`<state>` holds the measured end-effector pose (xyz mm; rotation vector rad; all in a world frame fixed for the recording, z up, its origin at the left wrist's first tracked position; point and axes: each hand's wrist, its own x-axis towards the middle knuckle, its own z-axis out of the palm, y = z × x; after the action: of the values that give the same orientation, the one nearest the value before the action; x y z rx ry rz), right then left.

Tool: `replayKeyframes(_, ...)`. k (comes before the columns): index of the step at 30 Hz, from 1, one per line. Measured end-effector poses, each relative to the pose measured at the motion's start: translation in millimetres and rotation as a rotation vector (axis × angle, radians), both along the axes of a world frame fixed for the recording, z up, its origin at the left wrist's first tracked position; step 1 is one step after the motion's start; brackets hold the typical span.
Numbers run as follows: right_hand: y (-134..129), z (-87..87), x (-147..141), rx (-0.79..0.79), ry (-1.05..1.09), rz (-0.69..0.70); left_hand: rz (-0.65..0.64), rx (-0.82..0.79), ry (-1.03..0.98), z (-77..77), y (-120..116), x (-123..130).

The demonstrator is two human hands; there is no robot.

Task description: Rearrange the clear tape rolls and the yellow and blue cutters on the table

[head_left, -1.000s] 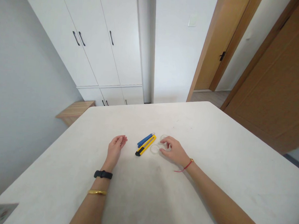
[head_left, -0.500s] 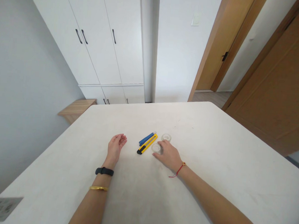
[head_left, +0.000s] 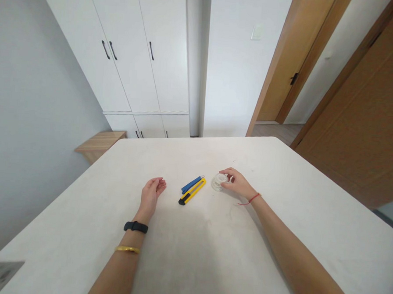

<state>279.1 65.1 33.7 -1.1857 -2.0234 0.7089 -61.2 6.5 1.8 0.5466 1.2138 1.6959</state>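
Observation:
My right hand (head_left: 236,183) has its thumb and fingers pinched on the rim of a clear roll of tape (head_left: 220,179). That roll sits over a second clear roll of tape (head_left: 216,186), which is mostly covered; whether the two touch I cannot tell. My left hand (head_left: 152,194) rests on its side on the table, fingers loosely bent and slightly apart, with nothing in it. Between the hands lie a yellow and black utility knife (head_left: 194,191) and, alongside its far edge, a blue stapler-like tool (head_left: 191,184) with a metal tip.
The white table (head_left: 177,260) spreads out all round, with a few tiny dark specks beyond my right hand. A grey printed patch (head_left: 0,275) is at the near left corner. White cabinets (head_left: 137,73), a wooden ledge (head_left: 99,144) and wooden doors (head_left: 356,111) stand beyond.
My right hand has picked up the nearer tape roll and moved it away and to the right, over the other roll. My left hand, the knife and the blue tool have stayed put.

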Motion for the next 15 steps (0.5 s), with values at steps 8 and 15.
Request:
replayKeyframes(8, -0.2, -10.3, -7.2, -0.074, 0.003, 0.058, -0.008, -0.005, 0.029, -0.2, -0.8, -0.1)
replayKeyframes(15, -3.6, -5.9, -7.8, -0.062, -0.011, 0.078, -0.005, -0.01, 0.038, 1.5, -1.5, 0.6)
